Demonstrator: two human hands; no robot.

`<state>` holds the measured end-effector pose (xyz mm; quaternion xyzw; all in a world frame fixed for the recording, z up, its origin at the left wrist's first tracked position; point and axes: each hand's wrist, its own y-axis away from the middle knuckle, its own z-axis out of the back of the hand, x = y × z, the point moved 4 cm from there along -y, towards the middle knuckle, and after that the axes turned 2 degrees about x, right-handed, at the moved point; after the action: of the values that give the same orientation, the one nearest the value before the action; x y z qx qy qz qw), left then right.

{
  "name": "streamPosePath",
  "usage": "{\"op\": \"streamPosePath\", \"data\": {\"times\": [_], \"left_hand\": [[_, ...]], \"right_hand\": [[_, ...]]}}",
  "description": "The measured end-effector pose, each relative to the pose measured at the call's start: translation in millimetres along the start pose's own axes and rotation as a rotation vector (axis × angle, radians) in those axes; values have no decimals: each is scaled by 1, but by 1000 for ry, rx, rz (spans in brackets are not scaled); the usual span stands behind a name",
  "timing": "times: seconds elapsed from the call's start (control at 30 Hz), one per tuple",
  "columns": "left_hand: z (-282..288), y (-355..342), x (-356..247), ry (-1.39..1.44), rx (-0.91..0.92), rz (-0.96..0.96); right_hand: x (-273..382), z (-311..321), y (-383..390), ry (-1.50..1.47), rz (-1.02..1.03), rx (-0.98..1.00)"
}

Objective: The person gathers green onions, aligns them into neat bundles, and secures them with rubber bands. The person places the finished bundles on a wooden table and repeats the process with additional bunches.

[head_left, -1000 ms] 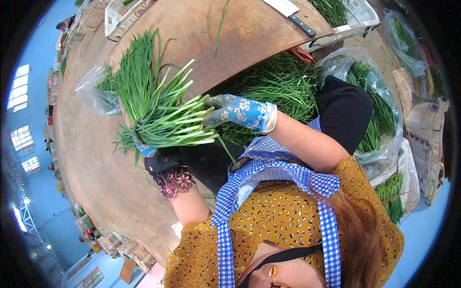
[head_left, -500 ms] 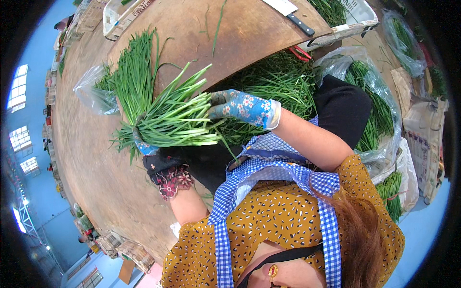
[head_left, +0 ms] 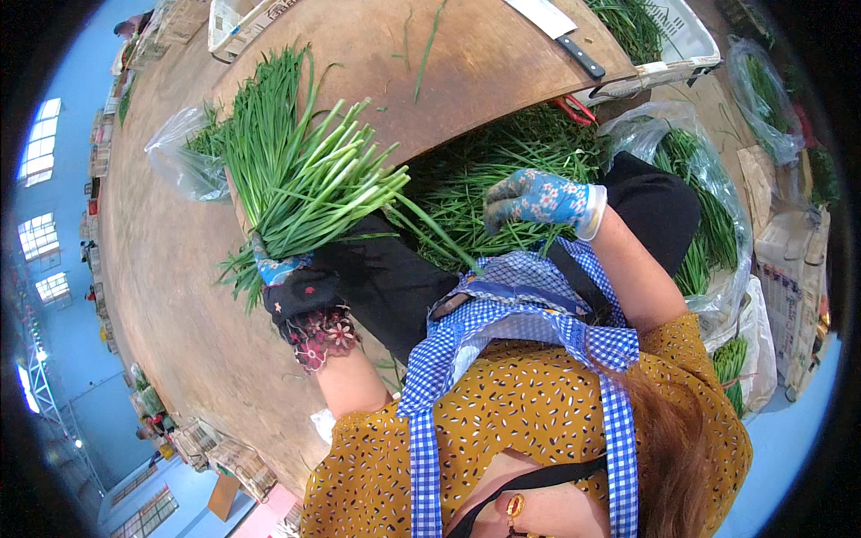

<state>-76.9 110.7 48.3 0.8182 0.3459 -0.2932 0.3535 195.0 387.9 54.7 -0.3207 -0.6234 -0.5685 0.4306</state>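
My left hand, in a blue floral glove and black lace-trimmed sleeve, grips a bunch of green chives, pale stem ends pointing up and right; its fingers are mostly behind the leaves. My right hand, in a matching dirt-stained glove, is right of the bunch, above a heap of loose greens, its fingers curled; whatever they hold, if anything, I cannot make out. More long chives lie at the edge of the brown board, partly behind the held bunch. A long stalk hangs from the bunch toward my apron.
A black-handled knife lies on the board, near a white crate of greens. Red handles show under the board's edge. Plastic bags of chives stand at right, another bag at left. Cartons and crates line the hall's far side.
My right hand has left the bunch and moved right over the loose greens. The bunch in my left hand has tilted, and the view has shifted slightly.
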Motion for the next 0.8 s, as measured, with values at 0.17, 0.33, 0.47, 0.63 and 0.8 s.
{"op": "streamPosePath", "data": {"times": [0.17, 0.33, 0.47, 0.63, 0.8], "left_hand": [[2, -11, 0, 17, 66, -31], [2, -7, 0, 12, 76, -29], [9, -7, 0, 31, 100, -49], [19, -12, 3, 53, 116, -54], [23, -13, 4, 74, 145, -55]], "right_hand": [[31, 2, -17, 11, 334, -370], [43, -45, -61, -695, 321, -84], [30, -58, -48, -576, 218, 59], [19, -21, 8, -260, 131, -62], [5, 19, 20, 751, -39, -286]]}}
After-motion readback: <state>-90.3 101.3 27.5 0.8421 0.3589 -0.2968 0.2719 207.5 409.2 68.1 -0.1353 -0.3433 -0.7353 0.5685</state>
